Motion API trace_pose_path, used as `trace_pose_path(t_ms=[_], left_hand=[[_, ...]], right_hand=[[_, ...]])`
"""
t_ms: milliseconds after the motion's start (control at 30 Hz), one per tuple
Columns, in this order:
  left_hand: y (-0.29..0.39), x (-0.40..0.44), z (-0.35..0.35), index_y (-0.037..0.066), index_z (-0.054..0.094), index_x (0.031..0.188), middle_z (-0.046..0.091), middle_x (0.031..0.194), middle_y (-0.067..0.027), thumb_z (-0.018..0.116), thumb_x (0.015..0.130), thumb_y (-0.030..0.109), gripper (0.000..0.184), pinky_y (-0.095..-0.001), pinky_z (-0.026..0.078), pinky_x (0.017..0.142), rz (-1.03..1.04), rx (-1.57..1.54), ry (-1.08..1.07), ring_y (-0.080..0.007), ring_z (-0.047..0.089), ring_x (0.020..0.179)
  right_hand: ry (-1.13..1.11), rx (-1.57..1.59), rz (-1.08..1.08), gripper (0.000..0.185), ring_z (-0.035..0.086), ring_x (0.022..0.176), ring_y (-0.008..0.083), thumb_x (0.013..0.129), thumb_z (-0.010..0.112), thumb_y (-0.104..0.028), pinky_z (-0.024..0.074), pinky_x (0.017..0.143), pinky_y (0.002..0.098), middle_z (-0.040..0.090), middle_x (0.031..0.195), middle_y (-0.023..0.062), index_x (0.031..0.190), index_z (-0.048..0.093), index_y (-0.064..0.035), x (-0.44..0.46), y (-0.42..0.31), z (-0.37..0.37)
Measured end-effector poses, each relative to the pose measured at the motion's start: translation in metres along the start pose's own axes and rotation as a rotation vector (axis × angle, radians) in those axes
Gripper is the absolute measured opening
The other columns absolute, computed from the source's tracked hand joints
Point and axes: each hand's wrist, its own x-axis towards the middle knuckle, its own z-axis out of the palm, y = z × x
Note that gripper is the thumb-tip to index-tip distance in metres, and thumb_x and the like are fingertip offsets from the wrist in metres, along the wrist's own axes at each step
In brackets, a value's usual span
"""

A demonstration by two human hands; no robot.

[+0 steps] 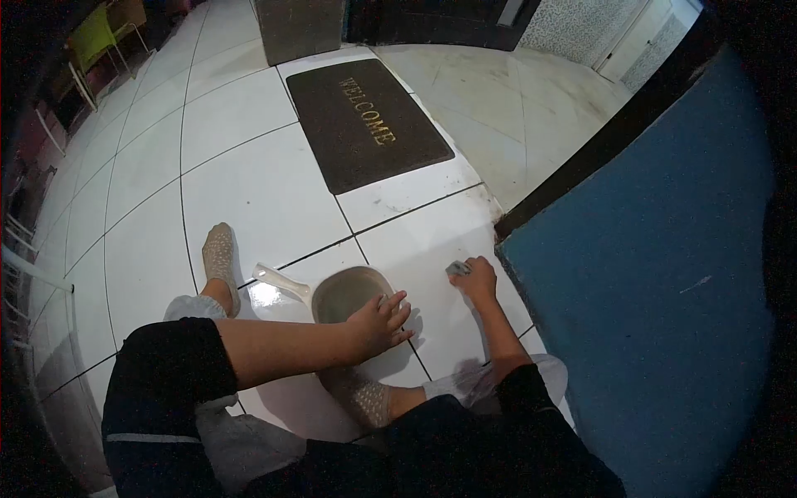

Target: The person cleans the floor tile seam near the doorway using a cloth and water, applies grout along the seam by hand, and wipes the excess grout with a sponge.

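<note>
My left hand (378, 325) is over the near right rim of a white dipper (344, 295) with liquid in it, fingers spread and nothing gripped. The dipper's handle points to the upper left. My right hand (477, 280) is closed around a small grey object (457, 268) near the floor, to the right of the dipper. What the grey object is cannot be made out.
A dark WELCOME mat (369, 124) lies on the white tiled floor (241, 199). A blue wall (647, 274) rises at the right. My feet (219, 253) are beside the dipper. A green chair (90, 37) stands at the far left.
</note>
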Motion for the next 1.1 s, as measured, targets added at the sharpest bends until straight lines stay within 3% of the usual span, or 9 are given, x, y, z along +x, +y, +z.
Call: trace_pose_path(t_ms=[533, 600, 800, 867, 933, 1000, 1033, 1100], left_hand=[[0.002, -0.003, 0.0, 0.026, 0.023, 0.138, 0.022, 0.142, -0.0157, 0.049, 0.085, 0.029, 0.06, -0.0522, 0.027, 0.1, 0.008, -0.01, -0.018, -0.0396, 0.014, 0.131], [-0.001, -0.001, -0.003, 0.026, 0.023, 0.138, 0.022, 0.142, -0.0157, 0.049, 0.085, 0.03, 0.06, -0.052, 0.027, 0.1, 0.012, -0.029, -0.02, -0.0395, 0.014, 0.131], [0.002, 0.002, 0.002, 0.026, 0.023, 0.138, 0.021, 0.142, -0.0158, 0.052, 0.083, 0.029, 0.063, -0.0518, 0.028, 0.099, 0.0, -0.014, -0.012, -0.0399, 0.013, 0.131], [0.001, -0.001, 0.0, 0.026, 0.022, 0.138, 0.02, 0.142, -0.0157, 0.052, 0.083, 0.029, 0.062, -0.0525, 0.028, 0.099, 0.01, -0.013, -0.018, -0.0394, 0.013, 0.132], [-0.001, -0.004, 0.0, 0.026, 0.023, 0.138, 0.021, 0.142, -0.0156, 0.051, 0.083, 0.029, 0.062, -0.0526, 0.028, 0.099, 0.009, -0.013, -0.011, -0.039, 0.014, 0.132], [0.0, -0.003, 0.002, 0.026, 0.023, 0.138, 0.021, 0.142, -0.0155, 0.051, 0.083, 0.03, 0.061, -0.0527, 0.028, 0.099, 0.022, -0.024, 0.005, -0.0386, 0.014, 0.132], [0.0, -0.001, 0.003, 0.026, 0.022, 0.138, 0.02, 0.142, -0.0154, 0.051, 0.083, 0.03, 0.062, -0.0528, 0.028, 0.099, 0.017, -0.021, 0.002, -0.0385, 0.014, 0.132], [0.0, 0.001, 0.004, 0.025, 0.022, 0.138, 0.02, 0.143, -0.0153, 0.051, 0.083, 0.03, 0.062, -0.053, 0.027, 0.099, 0.008, -0.022, 0.0, -0.0384, 0.013, 0.132]], right_hand=[[-0.027, -0.102, 0.05, 0.045, 0.057, 0.084, 0.0309, 0.06, 0.076, -0.029, 0.0476, 0.075, 0.0393, 0.054, 0.091, 0.016, 0.092, 0.061, -0.0011, 0.004, -0.012, -0.007], [-0.045, -0.13, -0.048, 0.042, 0.056, 0.085, 0.0312, 0.063, 0.074, -0.027, 0.0472, 0.075, 0.0397, 0.054, 0.091, 0.0159, 0.092, 0.061, -0.0002, -0.007, -0.011, -0.006], [0.005, -0.037, 0.006, 0.047, 0.056, 0.086, 0.0334, 0.059, 0.076, -0.029, 0.0464, 0.076, 0.0393, 0.055, 0.094, 0.0204, 0.092, 0.06, 0.0014, 0.021, -0.002, -0.009], [-0.08, 0.149, 0.197, 0.044, 0.059, 0.081, 0.0336, 0.06, 0.077, -0.027, 0.0476, 0.069, 0.0397, 0.059, 0.09, 0.0237, 0.085, 0.06, 0.0044, 0.048, 0.013, -0.008], [0.311, 0.155, 0.024, 0.042, 0.061, 0.071, 0.0337, 0.059, 0.078, -0.027, 0.0477, 0.061, 0.0403, 0.062, 0.078, 0.024, 0.077, 0.06, 0.0059, 0.046, 0.002, -0.012], [0.18, 0.193, 0.072, 0.042, 0.061, 0.069, 0.0332, 0.058, 0.078, -0.029, 0.0476, 0.06, 0.0407, 0.062, 0.077, 0.0228, 0.073, 0.06, 0.0057, 0.053, -0.006, -0.031], [0.084, 0.34, 0.122, 0.044, 0.06, 0.075, 0.032, 0.057, 0.079, -0.03, 0.0472, 0.065, 0.04, 0.061, 0.084, 0.0209, 0.075, 0.06, 0.0054, 0.055, -0.007, -0.028], [0.045, 0.247, 0.036, 0.043, 0.059, 0.078, 0.0316, 0.057, 0.079, -0.03, 0.0471, 0.067, 0.0392, 0.059, 0.085, 0.0192, 0.077, 0.06, 0.0037, 0.04, -0.024, -0.018]])
